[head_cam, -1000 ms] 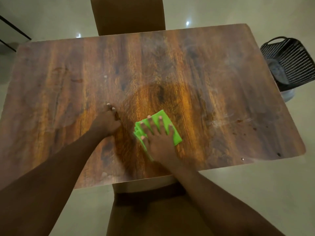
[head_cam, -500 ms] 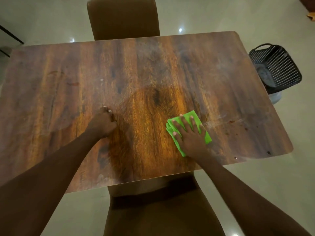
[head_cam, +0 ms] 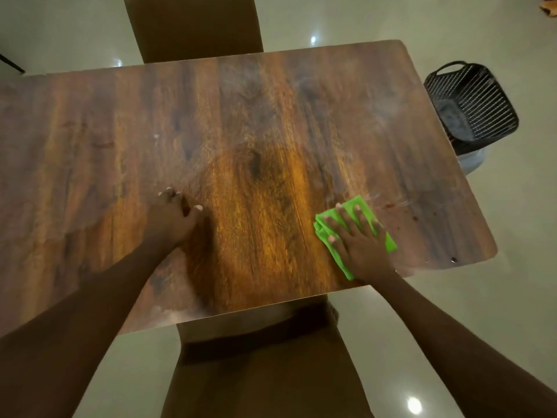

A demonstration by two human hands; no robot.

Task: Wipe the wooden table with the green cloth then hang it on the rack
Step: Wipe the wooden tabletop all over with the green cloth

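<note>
A long brown wooden table (head_cam: 271, 116) with dark grain fills most of the frame, its rounded right corners reaching toward the right edge. The folded bright green cloth (head_cam: 359, 205) lies flat on the table in the lower right of the frame, near the table's front edge and just left of a patch of small dark specks and pale streaks. The right hand (head_cam: 364, 248) lies palm down on top of the cloth, covering its middle, so green shows only past the fingertips, along the left side and at the right corner. Its fingers (head_cam: 346, 220) are straight and spread, pressing the cloth onto the wood, and nothing is pinched or gripped.

The left hand (head_cam: 173, 220) rests on the bare table left of centre, well apart from the cloth. Its fingers (head_cam: 168, 195) are bent and held close together with the tips on the wood, the thumb set out to the right; it holds nothing. Between the two hands the wood looks brighter and more orange than the duller, hazy surface around it.

A brown high-backed chair (head_cam: 193, 25) stands at the far side of the table at the top of the frame, and another brown chair (head_cam: 265, 372) sits at the near side, at the bottom centre. A black slatted plastic basket (head_cam: 476, 101) with a handle stands on the glossy pale floor (head_cam: 497, 297) beside the table's right end, at the upper right; what it contains is too dim to make out
</note>
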